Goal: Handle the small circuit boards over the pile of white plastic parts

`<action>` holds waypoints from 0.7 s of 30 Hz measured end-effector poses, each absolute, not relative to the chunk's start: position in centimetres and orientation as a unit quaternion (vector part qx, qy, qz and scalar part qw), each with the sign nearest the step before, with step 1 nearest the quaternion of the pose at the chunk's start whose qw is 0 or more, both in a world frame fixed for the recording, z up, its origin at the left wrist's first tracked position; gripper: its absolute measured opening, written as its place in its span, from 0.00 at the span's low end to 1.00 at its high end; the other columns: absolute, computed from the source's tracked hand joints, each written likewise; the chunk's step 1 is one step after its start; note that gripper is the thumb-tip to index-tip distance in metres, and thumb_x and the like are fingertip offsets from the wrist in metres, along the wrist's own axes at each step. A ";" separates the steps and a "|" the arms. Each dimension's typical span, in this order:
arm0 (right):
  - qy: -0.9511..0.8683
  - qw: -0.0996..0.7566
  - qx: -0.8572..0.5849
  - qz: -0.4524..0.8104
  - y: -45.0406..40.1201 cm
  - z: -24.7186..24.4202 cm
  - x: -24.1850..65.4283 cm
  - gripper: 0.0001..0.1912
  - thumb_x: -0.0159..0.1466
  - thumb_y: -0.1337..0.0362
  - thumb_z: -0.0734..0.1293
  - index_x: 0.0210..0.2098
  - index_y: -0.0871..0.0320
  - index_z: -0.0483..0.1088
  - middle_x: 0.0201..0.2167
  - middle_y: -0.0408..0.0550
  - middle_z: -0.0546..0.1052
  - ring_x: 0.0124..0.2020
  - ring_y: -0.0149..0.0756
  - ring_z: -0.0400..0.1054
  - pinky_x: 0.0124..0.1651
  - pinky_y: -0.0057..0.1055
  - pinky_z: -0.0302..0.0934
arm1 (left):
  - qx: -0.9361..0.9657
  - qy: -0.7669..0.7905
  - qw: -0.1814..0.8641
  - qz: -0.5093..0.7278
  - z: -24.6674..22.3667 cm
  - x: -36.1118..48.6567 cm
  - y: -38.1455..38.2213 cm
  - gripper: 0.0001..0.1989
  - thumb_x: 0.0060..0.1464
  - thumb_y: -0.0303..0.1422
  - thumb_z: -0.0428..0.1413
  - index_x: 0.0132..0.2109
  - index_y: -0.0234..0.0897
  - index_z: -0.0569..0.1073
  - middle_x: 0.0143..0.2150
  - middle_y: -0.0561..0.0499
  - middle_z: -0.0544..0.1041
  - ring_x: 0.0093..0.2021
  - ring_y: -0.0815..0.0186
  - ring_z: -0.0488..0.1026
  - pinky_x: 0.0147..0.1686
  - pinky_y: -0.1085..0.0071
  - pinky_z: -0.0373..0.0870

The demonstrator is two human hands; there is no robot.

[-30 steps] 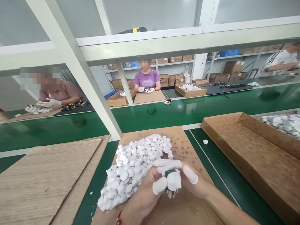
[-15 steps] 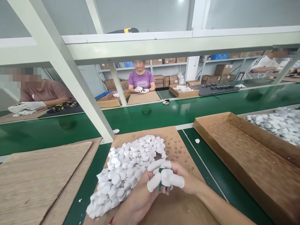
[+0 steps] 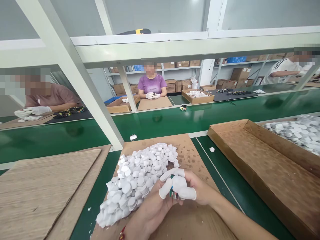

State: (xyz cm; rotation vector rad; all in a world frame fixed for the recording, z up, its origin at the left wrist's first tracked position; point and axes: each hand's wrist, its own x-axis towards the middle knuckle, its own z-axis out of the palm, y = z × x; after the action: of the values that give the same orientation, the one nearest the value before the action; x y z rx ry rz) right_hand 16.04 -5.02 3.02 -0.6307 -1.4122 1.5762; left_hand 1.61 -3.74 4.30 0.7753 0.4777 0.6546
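Note:
Both of my hands hold a small circuit board (image 3: 174, 194) with coloured wires, above a brown cardboard sheet (image 3: 185, 146). A white round pad (image 3: 179, 182) lies against the board, between my fingers. My left hand (image 3: 152, 203) grips from the left with its thumb on the near side. My right hand (image 3: 196, 186) pinches from the right, its thumb across the pad's lower edge. White finger covers are on several fingertips. Just left of my hands, a heap of white round pads (image 3: 140, 176) covers part of the sheet. My fingers hide part of the board.
A shallow cardboard tray (image 3: 250, 163) stands at right, beside more white pads (image 3: 297, 131). Cardboard sheets (image 3: 50, 183) lie at left. Beyond runs a green belt (image 3: 160, 123) carrying small assemblies. A slanted metal post (image 3: 92, 103) rises at left. Co-workers sit across the belt.
My right thumb has shifted slightly, and the pad sits a little more upright with more of its face showing. Small pieces on the belt have moved right. The view has shifted slightly.

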 end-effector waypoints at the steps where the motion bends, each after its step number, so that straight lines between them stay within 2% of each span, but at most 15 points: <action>1: -0.571 0.452 -0.257 0.635 -5.0 2.9 16.0 0.26 0.52 0.59 0.72 0.49 0.59 0.67 0.29 0.45 0.70 0.23 0.26 0.62 0.23 0.21 0.62 | 0.369 0.224 0.847 0.311 4.3 1.6 -3.7 0.12 0.46 0.39 0.61 0.28 0.34 0.74 0.25 0.51 0.68 0.28 0.70 0.63 0.31 0.73 0.65; 3: -0.572 0.463 -0.259 0.625 -5.0 2.6 15.9 0.27 0.52 0.58 0.72 0.49 0.59 0.66 0.30 0.46 0.71 0.24 0.27 0.63 0.24 0.22 0.63 | 0.370 0.217 0.847 0.313 4.4 1.6 -3.7 0.12 0.47 0.40 0.61 0.27 0.34 0.74 0.25 0.51 0.68 0.27 0.70 0.63 0.31 0.73 0.65; 5: -0.579 0.472 -0.247 0.617 -5.0 2.4 16.0 0.28 0.54 0.53 0.70 0.50 0.59 0.66 0.31 0.47 0.71 0.22 0.26 0.62 0.23 0.23 0.63 | 0.368 0.213 0.851 0.310 4.5 1.6 -3.7 0.10 0.48 0.38 0.61 0.30 0.35 0.75 0.26 0.51 0.69 0.28 0.70 0.64 0.30 0.73 0.65; 8: -0.597 0.484 -0.230 0.597 -4.9 2.4 16.6 0.35 0.58 0.40 0.59 0.51 0.61 0.65 0.35 0.53 0.70 0.25 0.30 0.64 0.24 0.25 0.63 | 0.359 0.202 0.865 0.287 4.6 1.5 -3.7 0.11 0.52 0.38 0.56 0.34 0.33 0.74 0.27 0.49 0.70 0.29 0.68 0.67 0.28 0.72 0.65; 10: -0.591 0.510 -0.228 0.581 -4.9 2.6 17.0 0.36 0.58 0.38 0.57 0.52 0.60 0.64 0.39 0.54 0.70 0.30 0.34 0.67 0.28 0.28 0.65 | 0.352 0.186 0.876 0.271 4.7 1.5 -3.6 0.15 0.55 0.41 0.53 0.34 0.31 0.73 0.26 0.48 0.69 0.28 0.67 0.66 0.27 0.72 0.65; 12: -0.571 0.518 -0.210 0.601 -5.0 2.8 17.1 0.32 0.58 0.45 0.63 0.55 0.57 0.61 0.37 0.52 0.71 0.29 0.34 0.68 0.31 0.30 0.66 | 0.350 0.179 0.878 0.273 4.8 1.6 -3.5 0.18 0.56 0.43 0.50 0.35 0.30 0.73 0.25 0.50 0.67 0.26 0.68 0.66 0.26 0.71 0.64; 15: -0.546 0.487 -0.183 0.657 -5.2 3.0 16.9 0.33 0.55 0.58 0.70 0.58 0.53 0.56 0.29 0.45 0.71 0.25 0.33 0.69 0.29 0.32 0.67 | 0.356 0.200 0.866 0.288 4.7 1.7 -3.6 0.19 0.56 0.46 0.50 0.38 0.32 0.73 0.23 0.52 0.65 0.24 0.70 0.64 0.27 0.71 0.63; 18: -0.553 0.468 -0.221 0.653 -5.5 3.0 16.3 0.31 0.54 0.64 0.70 0.56 0.54 0.60 0.28 0.44 0.71 0.24 0.33 0.69 0.29 0.32 0.68 | 0.373 0.245 0.845 0.294 4.2 1.8 -3.8 0.24 0.53 0.51 0.50 0.38 0.32 0.73 0.23 0.52 0.66 0.23 0.69 0.62 0.28 0.71 0.62; 21: -0.604 0.472 -0.281 0.578 -5.6 2.9 15.9 0.27 0.52 0.66 0.70 0.52 0.55 0.65 0.31 0.47 0.71 0.26 0.33 0.69 0.30 0.30 0.66 | 0.401 0.290 0.811 0.312 3.9 2.0 -4.2 0.29 0.50 0.56 0.47 0.38 0.32 0.73 0.24 0.49 0.68 0.25 0.67 0.64 0.27 0.71 0.61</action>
State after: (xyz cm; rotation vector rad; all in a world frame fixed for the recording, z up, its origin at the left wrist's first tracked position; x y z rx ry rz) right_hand 15.92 -5.57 2.93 -0.6878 -1.4797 1.4142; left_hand 1.97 -4.22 3.92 0.8560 0.6199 0.6659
